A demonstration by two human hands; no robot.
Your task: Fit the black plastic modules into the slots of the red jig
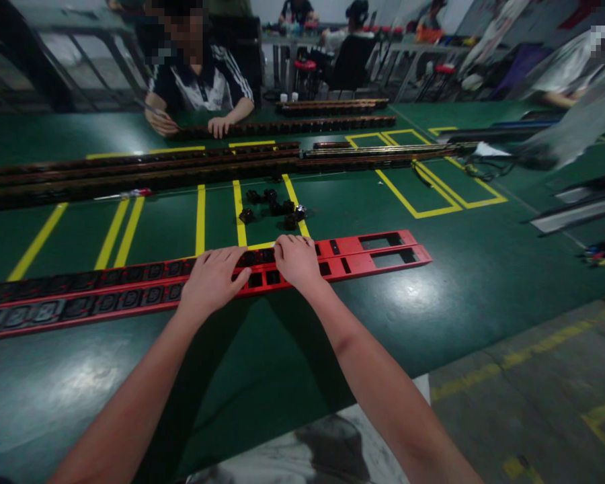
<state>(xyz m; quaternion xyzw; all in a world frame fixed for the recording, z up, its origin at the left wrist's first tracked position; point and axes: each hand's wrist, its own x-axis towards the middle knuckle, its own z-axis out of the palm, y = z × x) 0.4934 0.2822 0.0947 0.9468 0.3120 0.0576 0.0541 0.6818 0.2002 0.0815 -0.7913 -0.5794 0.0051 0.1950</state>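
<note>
Two long red power strip housings [353,259] lie side by side across the table, with rows of black sockets [154,296] in their left part. My left hand [214,275] rests across both strips, its fingers stretched out and its thumb apart. On the far strip, just to the right, my right hand [297,259] has its fingers bent and pressed together; what lies under its fingertips is hidden. Square black openings [272,277] show in the near strip between my hands. Beyond them, several loose black sockets [282,205] lie in a small heap.
Yellow tape lines [200,218] mark the green table [383,323]. Long dark strips [181,161] lie across its middle. A red-handled tool [140,193] sits at the left. Opposite, a person [202,84] handles another dark strip [333,124]; someone else stands at the far right.
</note>
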